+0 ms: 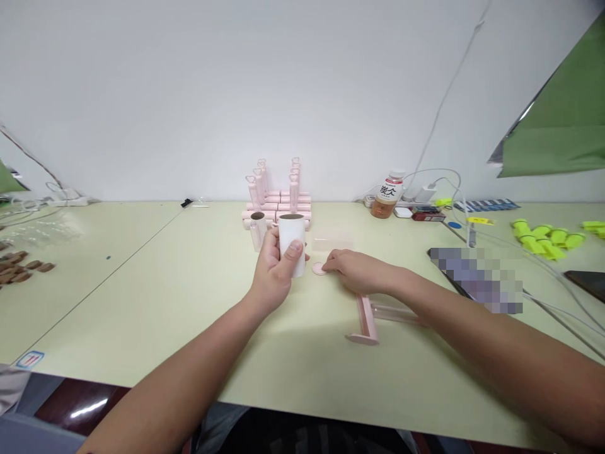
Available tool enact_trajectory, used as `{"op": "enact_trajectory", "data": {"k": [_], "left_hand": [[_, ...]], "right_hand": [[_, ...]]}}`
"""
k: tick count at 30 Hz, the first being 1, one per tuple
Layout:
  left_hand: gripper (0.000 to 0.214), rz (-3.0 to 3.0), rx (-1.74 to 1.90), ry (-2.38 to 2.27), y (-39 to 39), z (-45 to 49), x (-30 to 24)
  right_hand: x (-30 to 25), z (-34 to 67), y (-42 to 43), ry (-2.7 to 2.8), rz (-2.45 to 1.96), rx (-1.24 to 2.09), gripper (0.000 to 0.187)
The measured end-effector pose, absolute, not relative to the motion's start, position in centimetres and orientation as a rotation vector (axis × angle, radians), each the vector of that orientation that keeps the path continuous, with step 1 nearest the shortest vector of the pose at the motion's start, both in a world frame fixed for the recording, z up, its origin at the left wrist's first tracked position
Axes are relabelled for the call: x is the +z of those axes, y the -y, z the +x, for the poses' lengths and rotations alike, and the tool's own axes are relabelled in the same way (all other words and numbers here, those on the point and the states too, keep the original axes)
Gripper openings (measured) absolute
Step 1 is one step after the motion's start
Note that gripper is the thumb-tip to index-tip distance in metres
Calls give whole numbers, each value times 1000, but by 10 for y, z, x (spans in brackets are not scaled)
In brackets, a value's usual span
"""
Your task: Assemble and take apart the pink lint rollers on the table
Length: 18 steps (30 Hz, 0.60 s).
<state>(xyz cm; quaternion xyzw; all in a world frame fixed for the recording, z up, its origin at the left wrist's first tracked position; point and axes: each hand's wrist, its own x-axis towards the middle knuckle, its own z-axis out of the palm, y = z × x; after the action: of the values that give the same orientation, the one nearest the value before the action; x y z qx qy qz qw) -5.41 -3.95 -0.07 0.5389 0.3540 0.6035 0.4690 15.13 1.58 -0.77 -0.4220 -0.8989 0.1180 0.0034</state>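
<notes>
My left hand [278, 268] is wrapped round an upright white tube [292, 236] with an open top, held above the table. With fingers drawn together, my right hand [354, 268] has its fingertips at the edge of a small pink disc [318, 269] lying on the tabletop. Behind the left hand stands a second tube [258, 232], pinkish with a dark opening, partly hidden. A see-through pinkish sheet or sleeve [333, 239] lies beyond the disc. Below my right wrist are a pink trough-like part [366, 321] and a clear pinkish piece [394, 313], partly covered by the forearm.
Several pink cylinders with heart-shaped loops [293, 186] stand on stacked pink pieces by the wall. To the right are a drink bottle [387, 195], a blurred-out tablet-like object [475, 277], cables and yellow-green parts [543, 238]. Brown pieces [19, 268] lie far left.
</notes>
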Motion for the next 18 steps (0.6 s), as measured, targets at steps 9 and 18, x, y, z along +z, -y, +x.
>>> {"op": "enact_trajectory", "data": {"k": [9,18], "left_hand": [[43,1560,1466,-983,36,-45,-6],[58,1917,1151,-1180,40,-12,-3]], "right_hand": [[21,156,-5,2245,-1187,751,44],[59,178,0,1953,-1280,334,41]]}}
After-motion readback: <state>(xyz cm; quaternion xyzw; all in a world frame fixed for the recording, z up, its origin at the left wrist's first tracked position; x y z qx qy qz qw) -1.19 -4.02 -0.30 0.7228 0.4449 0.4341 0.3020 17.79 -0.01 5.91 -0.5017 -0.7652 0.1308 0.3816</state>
